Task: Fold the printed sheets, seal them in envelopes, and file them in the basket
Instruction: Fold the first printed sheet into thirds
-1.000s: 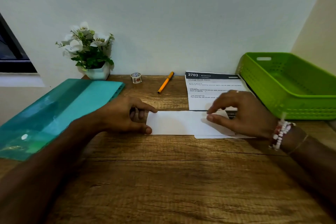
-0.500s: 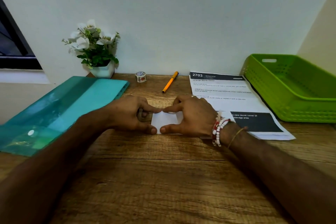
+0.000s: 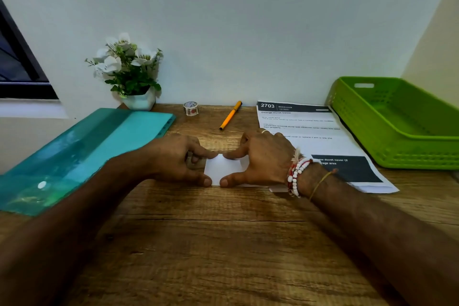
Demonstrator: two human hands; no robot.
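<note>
You have the folded white sheet [image 3: 224, 169] lying flat, pressed between your fingertips [image 3: 210, 155], the printed sheet [image 3: 310, 129] flat just right of them, the green basket [image 3: 397, 146] upright farther right.

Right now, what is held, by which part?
Left hand and right hand press the folded sheet at its left end: forefingers at far edge, thumbs at near edge.

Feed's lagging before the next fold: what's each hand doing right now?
Left hand: open, fingertips pressing the folded white paper sheet.
Right hand: open, pressing the same sheet.
</note>
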